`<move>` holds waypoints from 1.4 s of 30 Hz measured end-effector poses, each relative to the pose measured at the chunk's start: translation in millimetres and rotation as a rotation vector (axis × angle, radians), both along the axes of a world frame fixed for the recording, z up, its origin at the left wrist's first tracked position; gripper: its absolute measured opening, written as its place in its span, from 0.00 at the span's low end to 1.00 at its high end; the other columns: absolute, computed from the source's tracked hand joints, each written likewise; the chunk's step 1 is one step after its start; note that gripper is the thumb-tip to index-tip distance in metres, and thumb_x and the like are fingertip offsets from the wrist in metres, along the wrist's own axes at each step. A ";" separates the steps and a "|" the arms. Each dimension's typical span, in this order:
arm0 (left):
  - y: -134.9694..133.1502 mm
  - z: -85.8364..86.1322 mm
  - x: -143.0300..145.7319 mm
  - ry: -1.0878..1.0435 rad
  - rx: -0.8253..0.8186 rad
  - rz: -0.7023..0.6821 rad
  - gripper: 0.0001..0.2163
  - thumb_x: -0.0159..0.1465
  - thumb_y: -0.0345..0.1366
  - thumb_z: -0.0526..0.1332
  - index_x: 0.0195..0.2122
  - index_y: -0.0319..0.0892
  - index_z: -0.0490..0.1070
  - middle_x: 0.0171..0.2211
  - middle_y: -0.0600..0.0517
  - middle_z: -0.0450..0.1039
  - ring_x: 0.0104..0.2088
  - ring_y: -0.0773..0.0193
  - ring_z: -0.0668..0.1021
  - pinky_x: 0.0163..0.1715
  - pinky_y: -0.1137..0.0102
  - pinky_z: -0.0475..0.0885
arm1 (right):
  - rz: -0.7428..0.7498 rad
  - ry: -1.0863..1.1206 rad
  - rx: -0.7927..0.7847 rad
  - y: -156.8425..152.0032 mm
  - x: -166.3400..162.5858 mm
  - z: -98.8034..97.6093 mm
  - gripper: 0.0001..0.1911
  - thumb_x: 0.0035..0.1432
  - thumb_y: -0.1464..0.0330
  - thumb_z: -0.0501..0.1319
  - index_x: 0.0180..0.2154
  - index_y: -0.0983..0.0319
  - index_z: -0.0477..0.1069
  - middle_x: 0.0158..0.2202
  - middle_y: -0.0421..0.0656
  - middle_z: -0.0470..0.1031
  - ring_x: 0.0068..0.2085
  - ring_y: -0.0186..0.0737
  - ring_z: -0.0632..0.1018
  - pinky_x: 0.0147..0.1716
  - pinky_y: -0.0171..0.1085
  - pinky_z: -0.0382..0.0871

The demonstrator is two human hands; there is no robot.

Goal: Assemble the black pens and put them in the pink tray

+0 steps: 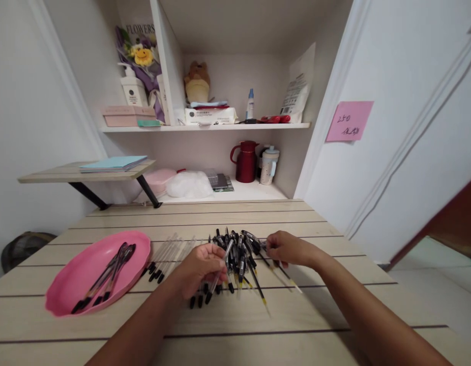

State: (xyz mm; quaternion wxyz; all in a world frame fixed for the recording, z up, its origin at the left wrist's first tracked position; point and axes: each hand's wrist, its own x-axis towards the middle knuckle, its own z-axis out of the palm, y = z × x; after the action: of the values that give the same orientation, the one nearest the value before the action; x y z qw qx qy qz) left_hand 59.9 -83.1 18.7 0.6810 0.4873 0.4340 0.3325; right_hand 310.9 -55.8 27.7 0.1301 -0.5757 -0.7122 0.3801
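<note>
A heap of black pen parts [241, 249], caps, barrels and refills, lies mid-table. My left hand [199, 269] is closed around a clear pen barrel [220, 269] that points down toward me. My right hand [287, 249] pinches a small black part at the heap's right edge. Several clear barrels [170, 254] lie in a row left of the heap. A pink oval tray [79, 284] at the left holds several assembled black pens [109, 274].
The wooden slatted table [235, 315] meets white shelves at the back with a red jug [246, 161], a cup, bottles, boxes and a plush toy. A small raised shelf [86, 173] carries a blue book. A pink note [349, 120] sticks to the right wall.
</note>
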 end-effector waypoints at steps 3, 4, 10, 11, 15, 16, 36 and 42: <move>-0.5 -0.5 1.0 -0.028 0.003 -0.031 0.14 0.48 0.32 0.62 0.37 0.37 0.65 0.22 0.53 0.70 0.20 0.68 0.74 0.21 0.74 0.67 | 0.060 0.383 -0.031 -3.9 -11.0 -0.1 0.03 0.47 0.69 0.55 0.25 0.63 0.61 0.18 0.37 0.70 0.16 0.27 0.67 0.15 0.27 0.54; -0.7 -0.9 1.5 -0.037 0.005 -0.039 0.14 0.48 0.31 0.62 0.37 0.37 0.66 0.22 0.53 0.69 0.20 0.69 0.74 0.21 0.75 0.66 | 0.069 0.463 -0.037 -5.5 -15.7 -0.2 0.04 0.47 0.68 0.55 0.27 0.63 0.61 0.19 0.37 0.70 0.16 0.26 0.66 0.15 0.26 0.53; -2.3 -3.1 2.8 -0.045 -0.011 -0.083 0.12 0.49 0.31 0.61 0.36 0.39 0.67 0.22 0.55 0.68 0.20 0.68 0.74 0.18 0.76 0.66 | 0.041 0.747 -0.014 -12.9 -35.2 0.8 0.08 0.50 0.66 0.57 0.29 0.63 0.60 0.22 0.38 0.72 0.16 0.25 0.66 0.14 0.26 0.51; -2.3 -3.7 2.5 -0.049 -0.009 -0.095 0.12 0.49 0.31 0.61 0.36 0.39 0.67 0.22 0.55 0.68 0.20 0.68 0.74 0.18 0.76 0.66 | 0.013 0.819 0.011 -12.8 -36.3 0.8 0.08 0.50 0.66 0.57 0.29 0.63 0.60 0.23 0.38 0.72 0.17 0.25 0.67 0.14 0.26 0.53; -1.8 -6.7 1.3 -0.061 0.008 -0.133 0.11 0.50 0.31 0.60 0.36 0.39 0.67 0.22 0.55 0.67 0.19 0.70 0.73 0.18 0.76 0.66 | -0.145 1.148 0.152 -8.8 -36.6 -0.2 0.07 0.53 0.65 0.56 0.29 0.62 0.59 0.27 0.40 0.73 0.21 0.28 0.71 0.18 0.28 0.61; -1.7 -7.1 1.1 -0.063 0.012 -0.139 0.11 0.50 0.31 0.60 0.36 0.39 0.67 0.22 0.55 0.67 0.19 0.70 0.73 0.18 0.76 0.66 | -0.180 1.202 0.179 -7.7 -36.0 -0.4 0.07 0.53 0.65 0.56 0.29 0.62 0.59 0.28 0.41 0.74 0.22 0.28 0.72 0.20 0.28 0.62; -1.3 -4.9 1.6 -0.008 -0.007 -0.116 0.13 0.50 0.33 0.61 0.37 0.39 0.67 0.22 0.55 0.68 0.19 0.70 0.73 0.17 0.77 0.66 | -0.267 1.143 0.297 -10.1 -37.1 1.5 0.09 0.52 0.63 0.56 0.31 0.60 0.58 0.30 0.41 0.73 0.25 0.31 0.73 0.24 0.32 0.68; -0.3 -7.7 0.1 -0.015 0.027 -0.093 0.14 0.49 0.33 0.63 0.38 0.38 0.67 0.22 0.54 0.67 0.20 0.69 0.74 0.17 0.77 0.66 | -0.242 1.178 0.316 -13.3 -37.6 2.1 0.08 0.53 0.64 0.55 0.32 0.60 0.57 0.30 0.41 0.73 0.25 0.32 0.74 0.26 0.33 0.68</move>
State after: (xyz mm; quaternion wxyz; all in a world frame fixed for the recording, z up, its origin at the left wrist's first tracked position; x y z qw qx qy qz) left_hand 60.0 -83.4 11.0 0.6922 0.5135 0.4013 0.3101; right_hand 273.4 -69.1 29.8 0.6272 -0.3195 -0.4981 0.5065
